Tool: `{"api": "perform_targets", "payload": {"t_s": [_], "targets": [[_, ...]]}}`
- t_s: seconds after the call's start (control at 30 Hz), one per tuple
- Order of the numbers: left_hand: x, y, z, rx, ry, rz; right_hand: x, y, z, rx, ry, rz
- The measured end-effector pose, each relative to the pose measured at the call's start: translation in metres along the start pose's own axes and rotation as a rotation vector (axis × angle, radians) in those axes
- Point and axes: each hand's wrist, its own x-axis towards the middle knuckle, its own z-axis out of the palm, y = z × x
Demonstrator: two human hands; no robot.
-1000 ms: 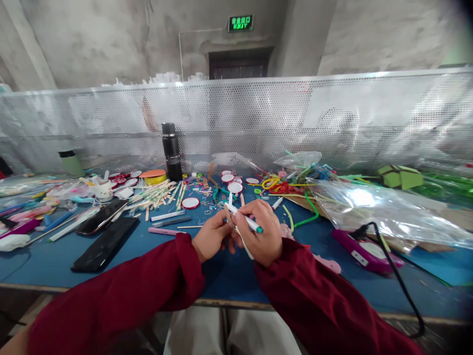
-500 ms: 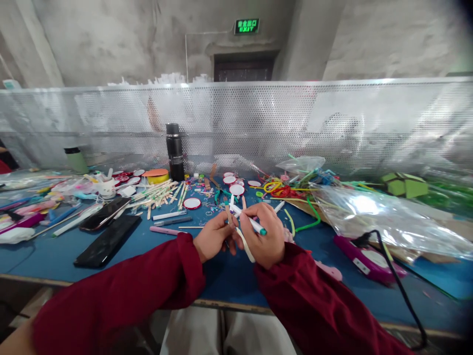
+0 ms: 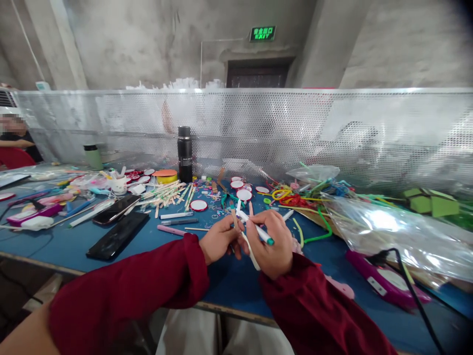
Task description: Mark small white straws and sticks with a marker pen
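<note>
— Just below the middle of the frame, what do the two hands have?

— The right hand [image 3: 275, 244] is wrapped around a white marker pen [image 3: 254, 228], gripped across the barrel with its green end pointing down and to the right. The left hand [image 3: 219, 240] is closed, fingertips pinching a thin wooden stick [image 3: 233, 218] that stands up between the two hands. A white strip [image 3: 252, 252] curves down from the same spot, and I cannot tell which hand has it.

— How would those handle?

— I'd judge the pen light, stiff and smooth, perhaps a little slippery, so mid-barrel is the sensible hold. The stick looks light and rigid but thin enough to snap if bent, so it is best pinched close to the worked end. The strip seems limp and would flop unless supported.

— And around them?

— All of it sits over a blue table [image 3: 229, 278]. A black phone [image 3: 117, 235] lies to the left, with a pile of craft sticks [image 3: 168, 192] above it. A black flask [image 3: 184, 154] stands behind, and there are pipe cleaners [image 3: 290, 191] at the upper right. A clear plastic bag [image 3: 388, 224] lies at the right.
</note>
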Motion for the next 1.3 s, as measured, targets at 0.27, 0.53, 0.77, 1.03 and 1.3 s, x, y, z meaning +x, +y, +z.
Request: {"api": "perform_targets", "payload": {"t_s": [0.27, 0.53, 0.77, 1.03, 1.3], "targets": [[0.0007, -0.0004, -0.0009, 0.0, -0.009, -0.002, -0.0015, 0.0007, 0.0022, -0.004, -0.001, 0.006], [-0.0002, 0.0011, 0.0006, 0.015, -0.007, -0.019, -0.001, 0.0004, 0.0029, 0.024, -0.053, -0.004], [-0.0005, 0.0004, -0.0005, 0.022, -0.012, -0.006, -0.001, 0.0023, 0.0017, -0.035, -0.006, 0.014], [-0.0009, 0.0018, -0.0003, 0.023, -0.013, -0.017, -0.0001, 0.0013, 0.0025, -0.013, -0.026, -0.003], [0.0011, -0.0009, -0.0011, 0.026, -0.008, -0.01, -0.0015, 0.0024, 0.0027, -0.021, -0.044, -0.009]]}}
